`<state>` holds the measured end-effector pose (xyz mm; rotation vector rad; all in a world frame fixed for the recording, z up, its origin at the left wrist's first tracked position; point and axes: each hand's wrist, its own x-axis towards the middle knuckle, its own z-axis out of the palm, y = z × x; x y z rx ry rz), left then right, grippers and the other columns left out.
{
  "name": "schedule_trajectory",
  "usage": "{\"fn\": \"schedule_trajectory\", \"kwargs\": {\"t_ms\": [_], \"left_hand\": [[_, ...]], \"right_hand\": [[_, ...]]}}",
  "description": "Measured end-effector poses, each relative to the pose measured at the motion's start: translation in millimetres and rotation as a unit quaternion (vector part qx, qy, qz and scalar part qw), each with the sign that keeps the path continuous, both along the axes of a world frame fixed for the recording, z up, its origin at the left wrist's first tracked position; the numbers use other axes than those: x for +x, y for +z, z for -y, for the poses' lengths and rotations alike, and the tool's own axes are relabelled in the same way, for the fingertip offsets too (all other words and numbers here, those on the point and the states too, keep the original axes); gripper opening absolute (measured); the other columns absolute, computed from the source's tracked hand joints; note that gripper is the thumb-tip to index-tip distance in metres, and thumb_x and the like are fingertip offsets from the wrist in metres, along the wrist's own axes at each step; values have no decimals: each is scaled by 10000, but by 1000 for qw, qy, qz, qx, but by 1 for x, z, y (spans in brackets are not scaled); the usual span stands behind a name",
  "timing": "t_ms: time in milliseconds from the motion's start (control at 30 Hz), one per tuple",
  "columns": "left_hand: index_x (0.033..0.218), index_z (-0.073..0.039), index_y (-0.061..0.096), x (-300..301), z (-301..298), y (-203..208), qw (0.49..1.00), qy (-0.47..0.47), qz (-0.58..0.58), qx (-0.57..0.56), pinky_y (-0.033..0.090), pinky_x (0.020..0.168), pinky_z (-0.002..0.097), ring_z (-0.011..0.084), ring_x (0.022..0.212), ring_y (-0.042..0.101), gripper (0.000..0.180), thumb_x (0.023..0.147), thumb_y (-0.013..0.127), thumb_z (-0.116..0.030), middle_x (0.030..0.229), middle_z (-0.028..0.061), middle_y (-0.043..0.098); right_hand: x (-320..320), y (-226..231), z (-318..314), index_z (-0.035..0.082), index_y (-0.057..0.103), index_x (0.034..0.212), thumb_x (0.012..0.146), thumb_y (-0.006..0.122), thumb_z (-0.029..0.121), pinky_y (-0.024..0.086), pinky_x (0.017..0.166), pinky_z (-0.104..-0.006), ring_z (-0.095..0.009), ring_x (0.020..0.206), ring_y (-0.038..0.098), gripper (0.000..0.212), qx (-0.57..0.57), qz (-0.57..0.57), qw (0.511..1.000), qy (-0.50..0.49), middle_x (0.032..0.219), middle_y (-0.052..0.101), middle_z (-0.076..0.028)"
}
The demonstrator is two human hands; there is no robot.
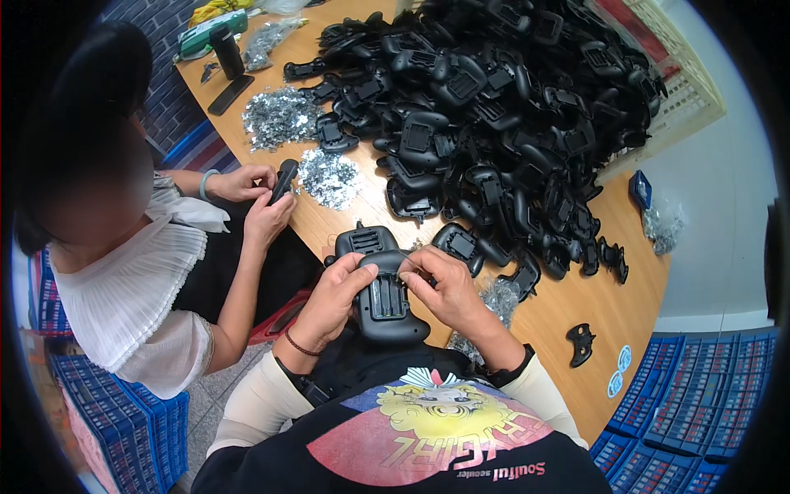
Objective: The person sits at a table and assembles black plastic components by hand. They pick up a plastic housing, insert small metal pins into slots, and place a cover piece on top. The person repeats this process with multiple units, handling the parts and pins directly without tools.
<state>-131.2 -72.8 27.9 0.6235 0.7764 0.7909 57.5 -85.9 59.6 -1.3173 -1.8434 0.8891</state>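
Note:
A black game controller shell (395,332) is held in front of my body, its open battery compartment facing up. My left hand (331,296) grips its left side, thumb resting near the top of the compartment. My right hand (444,286) is closed in a pinch at the compartment's upper right edge; whatever lies between those fingertips is too small to make out. Just beyond, another black controller shell (364,240) lies on the table edge, partly covered by the held one. Beside my right wrist is a clear plastic bag (499,298) of small shiny pieces.
A large heap of black controller shells (494,123) covers the wooden table (539,339). Two piles of small metal pieces (284,118) lie left of it. A co-worker's hands (267,206) hold a black part. A lone black part (581,345) and blue crates (699,395) are at right.

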Motion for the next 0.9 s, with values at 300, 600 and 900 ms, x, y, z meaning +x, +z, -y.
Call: {"fn": "schedule_trajectory", "kwargs": {"t_ms": [300, 600, 900], "left_hand": [[1092, 2, 509, 1, 0, -3, 1000, 4, 2, 16, 492, 746, 233, 65, 829, 581, 234, 919, 519, -155, 953, 37, 599], [1060, 1, 520, 0, 1, -10, 999, -6, -32, 40, 463, 755, 226, 61, 828, 554, 218, 933, 497, -175, 939, 29, 588], [1128, -27, 489, 3, 2, 1, 996, 3, -77, 53, 467, 747, 223, 64, 851, 556, 243, 922, 498, -158, 982, 33, 573]], "right_hand": [[-1, 0, 1, 4, 575, 857, 781, 618, 55, 466, 586, -330, -270, 672, 597, 101, 37, 18, 999, -5, 792, 588, -116], [1, 2, 3, 25, 582, 825, 741, 631, 36, 464, 565, -328, -269, 665, 600, 99, 66, 76, 995, 6, 788, 589, -104], [3, -2, 5, 7, 597, 829, 796, 636, 99, 415, 523, -237, -86, 562, 527, 105, -61, -107, 989, -81, 720, 584, -28]]}}
